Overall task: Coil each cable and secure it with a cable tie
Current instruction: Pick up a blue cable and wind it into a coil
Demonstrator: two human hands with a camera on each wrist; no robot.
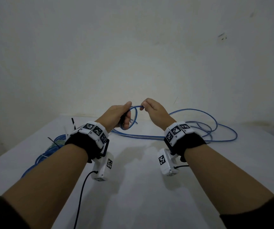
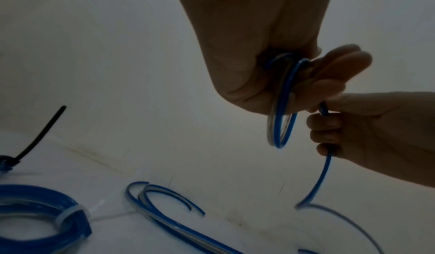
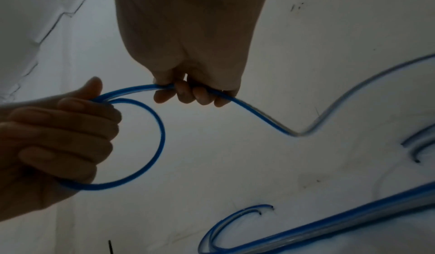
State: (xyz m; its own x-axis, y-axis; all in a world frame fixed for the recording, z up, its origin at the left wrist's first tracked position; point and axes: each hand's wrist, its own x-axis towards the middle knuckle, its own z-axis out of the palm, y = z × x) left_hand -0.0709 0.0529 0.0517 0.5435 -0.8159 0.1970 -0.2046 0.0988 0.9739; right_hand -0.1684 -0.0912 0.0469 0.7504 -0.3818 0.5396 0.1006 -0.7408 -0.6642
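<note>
My left hand [image 1: 121, 115] grips a small loop of blue cable [image 1: 133, 117] above the white table [image 1: 141, 187]; its curled fingers [image 3: 70, 128] hold the round loop [image 3: 160, 137]. My right hand [image 1: 151, 108] pinches the same cable just right of the loop, fingertips [image 3: 186, 94] curled over it. From there the cable [image 3: 259, 116] drops to the table and runs off in loose bends [image 1: 215, 128]. The loop [image 2: 282, 120] hangs from my left fist, with the right hand [image 2: 353, 128] beside it.
A coiled blue cable [image 2: 35, 219] bound with a white tie [image 2: 70, 215] lies on the table at my left, another coil [image 1: 57, 142] showing by my left forearm. A black cable tie [image 2: 44, 129] sticks up there. Loose cable ends [image 2: 164, 196] lie under my hands.
</note>
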